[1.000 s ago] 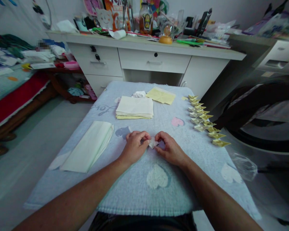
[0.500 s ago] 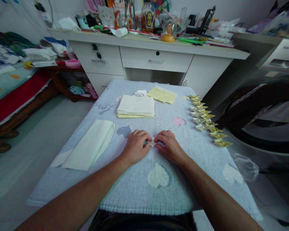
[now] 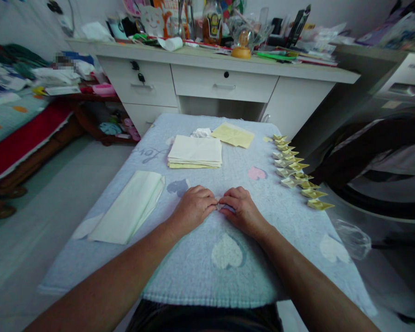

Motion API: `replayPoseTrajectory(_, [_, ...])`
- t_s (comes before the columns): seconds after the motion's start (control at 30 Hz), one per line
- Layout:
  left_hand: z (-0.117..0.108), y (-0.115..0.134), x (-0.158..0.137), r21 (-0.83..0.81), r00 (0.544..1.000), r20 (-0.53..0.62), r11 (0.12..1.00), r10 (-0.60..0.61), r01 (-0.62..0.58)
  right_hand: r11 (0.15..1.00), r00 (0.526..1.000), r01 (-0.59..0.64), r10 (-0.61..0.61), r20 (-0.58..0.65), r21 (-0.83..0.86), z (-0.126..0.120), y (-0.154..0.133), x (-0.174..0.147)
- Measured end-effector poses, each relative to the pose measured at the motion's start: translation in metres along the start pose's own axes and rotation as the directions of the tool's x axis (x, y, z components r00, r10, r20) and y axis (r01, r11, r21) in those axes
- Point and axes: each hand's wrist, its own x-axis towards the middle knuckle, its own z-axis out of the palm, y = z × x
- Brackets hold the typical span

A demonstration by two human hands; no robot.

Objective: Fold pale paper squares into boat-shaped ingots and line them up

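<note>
Between my hands, at the middle of the cloth-covered table, is a small piece of folded white paper (image 3: 218, 206), mostly hidden by fingers. My left hand (image 3: 196, 207) pinches its left side, and my right hand (image 3: 240, 207) pinches its right side, fingertips almost meeting. Beyond them lies a stack of pale paper sheets (image 3: 195, 150), with a yellow sheet (image 3: 233, 135) and a crumpled white paper (image 3: 201, 133) behind it. A long folded pale-green paper (image 3: 129, 207) rests to the left. Along the right edge stand several folded paper boats (image 3: 292, 167) in rows.
The table wears a blue quilted cloth (image 3: 263, 276) with heart patterns. Past its far edge stands a white desk (image 3: 224, 85) crowded with jars and papers. A front-loading washing machine (image 3: 401, 87) is on the right, and a bed (image 3: 24, 120) on the left. A clear plastic bag (image 3: 352, 240) hangs at the right edge.
My left fingers have closed in toward my right ones, covering more of the small paper. The stack, the long folded paper and the boats stay where they were.
</note>
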Motion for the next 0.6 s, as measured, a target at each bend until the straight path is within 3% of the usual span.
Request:
replayPoseTrajectory(0.23, [-0.0002, -0.0028, 0.0006, -0.033, 1.0, -0.012, 0.999, 0.019, -0.019, 0.995, 0.998, 0.059, -0.056, 0.037, -0.086, -0.0028, -0.0035, 0.0009])
replayPoseTrajectory(0.6, [0.001, -0.0058, 0.0025, -0.038, 0.998, -0.016, 0.997, 0.067, -0.068, 0.993, 0.998, 0.045, -0.042, 0.036, -0.105, -0.0028, -0.0076, 0.0026])
